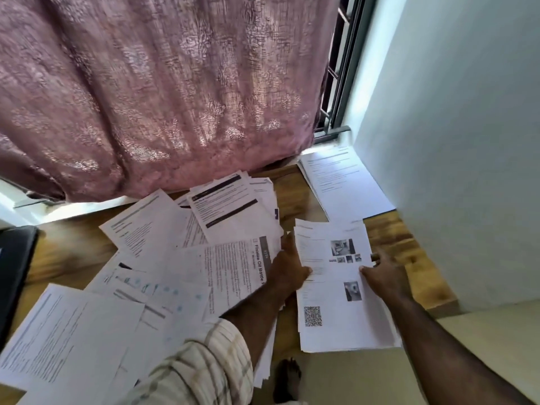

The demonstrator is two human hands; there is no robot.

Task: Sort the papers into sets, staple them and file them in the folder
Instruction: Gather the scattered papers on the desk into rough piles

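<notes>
A small stack of printed sheets with photos and a QR code [336, 287] lies near the right end of the wooden table [403, 241]. My left hand [287, 267] holds the stack's left edge, fingers under it. My right hand [382, 273] grips the right edge, thumb on top. Left of it, many loose printed papers [181, 258] are spread in overlapping layers across the table. Another neat set of papers [344, 182] lies at the far right corner by the wall. No stapler or folder is visible.
A pink curtain [163, 97] hangs over the table's far edge. A white wall [467, 141] bounds the right side. A dark object [14, 258] sits at the left edge. A bare foot [287, 378] shows on the floor below the table's front edge.
</notes>
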